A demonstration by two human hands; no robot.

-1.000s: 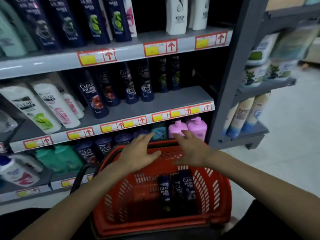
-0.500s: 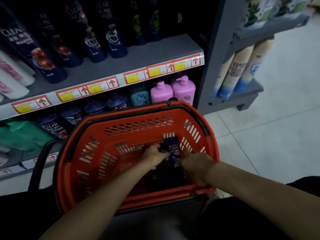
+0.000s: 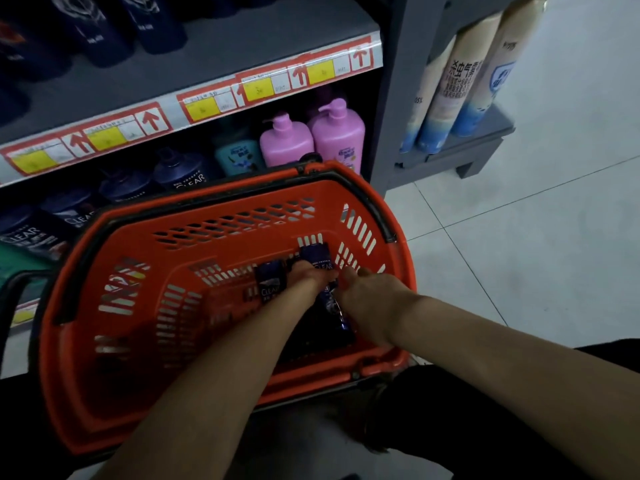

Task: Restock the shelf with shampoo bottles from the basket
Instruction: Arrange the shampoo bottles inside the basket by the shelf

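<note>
An orange plastic basket [image 3: 145,306] sits low in front of me, before the grey shelf [image 3: 221,64]. Dark blue shampoo bottles lie on its bottom at the right end. One bottle [image 3: 270,282] lies just left of my left hand. My left hand [image 3: 308,275] is down among them, fingers curled over another dark blue bottle [image 3: 317,259]. My right hand [image 3: 370,299] reaches in beside it, fingers bent around the right side of a bottle [image 3: 332,303] lying between both hands. The grip itself is partly hidden.
Dark blue bottles stand on the middle shelf and on the bottom shelf [image 3: 180,171] behind the basket. Two pink pump bottles [image 3: 311,140] stand at the bottom shelf's right end. A side rack with tall tubes [image 3: 460,81] is to the right, above a white tiled floor [image 3: 536,237].
My hands went from above the basket's far rim down to the bottles on its bottom. The camera tilted down and closer; the hands settled tighter on the bottles.
</note>
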